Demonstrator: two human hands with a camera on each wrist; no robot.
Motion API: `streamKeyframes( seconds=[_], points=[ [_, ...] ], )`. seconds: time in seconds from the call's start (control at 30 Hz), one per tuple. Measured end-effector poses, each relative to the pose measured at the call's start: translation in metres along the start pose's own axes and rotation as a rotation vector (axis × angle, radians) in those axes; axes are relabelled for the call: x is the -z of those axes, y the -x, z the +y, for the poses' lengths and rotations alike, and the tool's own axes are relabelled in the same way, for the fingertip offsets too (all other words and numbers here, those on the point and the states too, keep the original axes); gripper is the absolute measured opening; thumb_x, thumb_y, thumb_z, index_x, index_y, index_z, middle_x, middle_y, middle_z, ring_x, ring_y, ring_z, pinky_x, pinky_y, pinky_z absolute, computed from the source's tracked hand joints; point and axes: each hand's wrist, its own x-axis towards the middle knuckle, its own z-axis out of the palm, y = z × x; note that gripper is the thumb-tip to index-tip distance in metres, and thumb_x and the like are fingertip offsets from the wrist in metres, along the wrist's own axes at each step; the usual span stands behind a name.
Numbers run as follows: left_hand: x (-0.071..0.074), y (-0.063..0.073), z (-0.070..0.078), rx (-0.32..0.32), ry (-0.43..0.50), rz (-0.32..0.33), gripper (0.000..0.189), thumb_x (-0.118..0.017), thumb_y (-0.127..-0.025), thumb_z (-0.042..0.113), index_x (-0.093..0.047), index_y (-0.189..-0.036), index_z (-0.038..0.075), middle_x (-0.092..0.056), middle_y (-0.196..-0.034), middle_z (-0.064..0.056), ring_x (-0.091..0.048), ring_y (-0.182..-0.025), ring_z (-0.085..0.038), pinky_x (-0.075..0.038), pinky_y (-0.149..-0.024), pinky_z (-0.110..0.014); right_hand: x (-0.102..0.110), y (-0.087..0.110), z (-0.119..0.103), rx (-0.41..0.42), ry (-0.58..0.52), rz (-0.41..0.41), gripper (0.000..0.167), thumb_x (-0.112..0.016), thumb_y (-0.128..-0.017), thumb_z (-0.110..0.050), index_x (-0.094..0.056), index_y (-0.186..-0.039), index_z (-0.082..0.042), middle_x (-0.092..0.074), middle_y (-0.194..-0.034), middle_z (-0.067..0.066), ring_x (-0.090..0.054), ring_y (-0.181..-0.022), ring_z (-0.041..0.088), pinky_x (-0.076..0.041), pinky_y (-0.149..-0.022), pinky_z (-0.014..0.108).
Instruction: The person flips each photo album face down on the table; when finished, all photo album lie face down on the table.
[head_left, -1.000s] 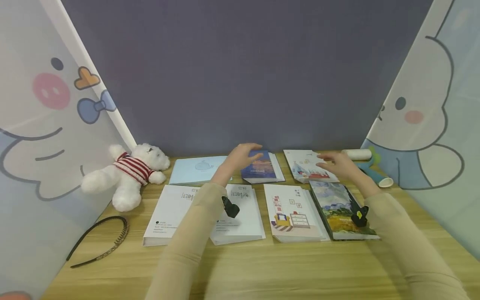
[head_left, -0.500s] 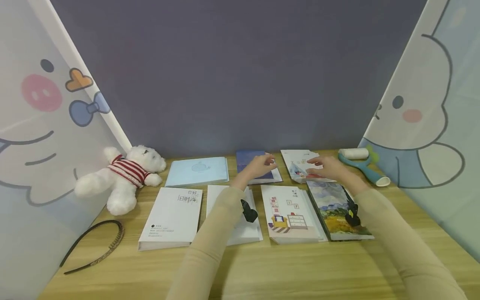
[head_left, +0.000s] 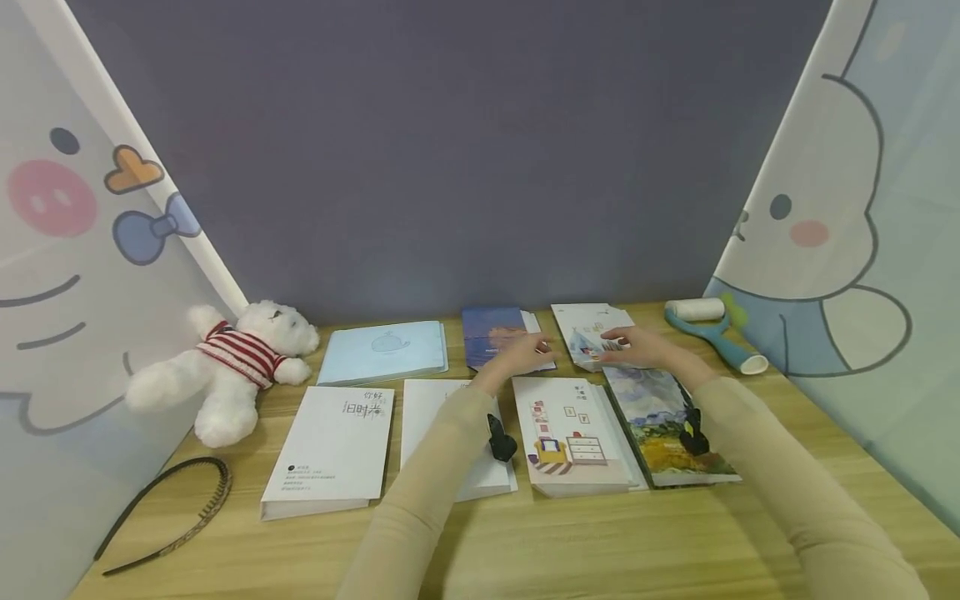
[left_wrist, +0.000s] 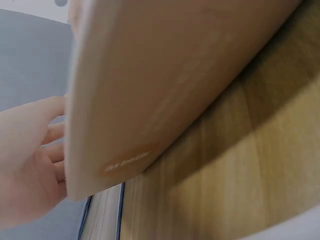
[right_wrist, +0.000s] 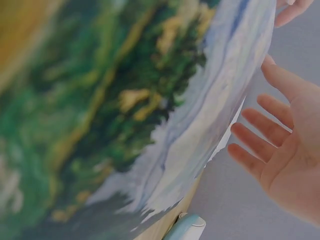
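My left hand (head_left: 517, 354) hovers at the front right corner of a dark blue book (head_left: 495, 327), fingers loosely bent and holding nothing. My right hand (head_left: 641, 346) is over the front of a white book with a tent drawing (head_left: 588, 325), its fingers relaxed and spread. In the right wrist view, the right palm (right_wrist: 292, 145) shows beside a book with a painted landscape cover (right_wrist: 150, 100). The left hand (left_wrist: 30, 160) appears in its wrist view partly behind the edge of a pale book (left_wrist: 165, 75). A white book with a furniture drawing (head_left: 573, 433) lies below both hands.
Two white books with Chinese lettering, one the left white book (head_left: 330, 450), and a light blue book (head_left: 382, 350) lie further left. A plush bear (head_left: 247, 354) and headband (head_left: 168, 508) are at the far left. A lint roller (head_left: 716, 333) rests at the back right.
My left hand has moved right across the blue book, toward its front right corner. The right hand has shifted slightly left and nearer. The head view has turned, sliding the scene left and down.
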Motion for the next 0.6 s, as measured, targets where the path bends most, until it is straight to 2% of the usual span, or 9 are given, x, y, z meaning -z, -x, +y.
streamKeyframes(
  seconds=[0.2,0.33,0.4,0.5,0.6],
  points=[
    [-0.008,-0.004,0.003,0.023,0.033,-0.025,0.05,-0.049,-0.098,0.032,-0.042,-0.141,0.006,-0.054,-0.134,-0.014,-0.051,-0.123,-0.025,-0.046,-0.099,-0.036,-0.001,-0.001,-0.003,-0.047,0.056,-0.051,0.063,-0.056,-0.093,-0.039,-0.041,-0.14,0.0,-0.045,-0.136,0.029,-0.051,-0.116,0.046,-0.046,-0.09,0.056],
    [-0.014,-0.004,0.01,0.052,0.04,-0.035,0.053,-0.048,-0.099,0.032,-0.036,-0.144,0.008,-0.052,-0.136,-0.012,-0.051,-0.124,-0.025,-0.045,-0.1,-0.036,-0.002,0.0,-0.004,-0.056,0.08,-0.082,0.063,-0.053,-0.095,-0.039,-0.039,-0.141,0.001,-0.048,-0.134,0.028,-0.06,-0.103,0.037,-0.049,-0.084,0.051],
    [-0.017,-0.005,0.01,0.044,0.035,-0.038,0.054,-0.048,-0.099,0.032,-0.035,-0.145,0.008,-0.054,-0.134,-0.01,-0.052,-0.122,-0.024,-0.046,-0.099,-0.034,-0.003,-0.001,-0.004,-0.065,0.096,-0.106,0.062,-0.051,-0.096,-0.04,-0.038,-0.142,0.001,-0.048,-0.135,0.028,-0.061,-0.097,0.034,-0.049,-0.082,0.049],
    [-0.02,-0.006,0.01,0.027,0.027,-0.037,0.054,-0.05,-0.098,0.031,-0.035,-0.145,0.008,-0.056,-0.132,-0.008,-0.054,-0.119,-0.022,-0.047,-0.096,-0.032,-0.005,-0.002,-0.003,-0.067,0.107,-0.134,0.061,-0.049,-0.097,-0.039,-0.037,-0.142,0.001,-0.046,-0.137,0.027,-0.06,-0.101,0.036,-0.049,-0.083,0.049],
    [-0.02,-0.005,0.01,0.025,0.042,-0.033,0.054,-0.05,-0.098,0.03,-0.036,-0.145,0.008,-0.057,-0.132,-0.008,-0.054,-0.12,-0.022,-0.048,-0.096,-0.031,-0.007,-0.004,-0.003,-0.036,0.122,-0.126,0.062,-0.049,-0.097,-0.038,-0.035,-0.142,0.002,-0.047,-0.135,0.028,-0.056,-0.11,0.041,-0.048,-0.088,0.052]
  ],
)
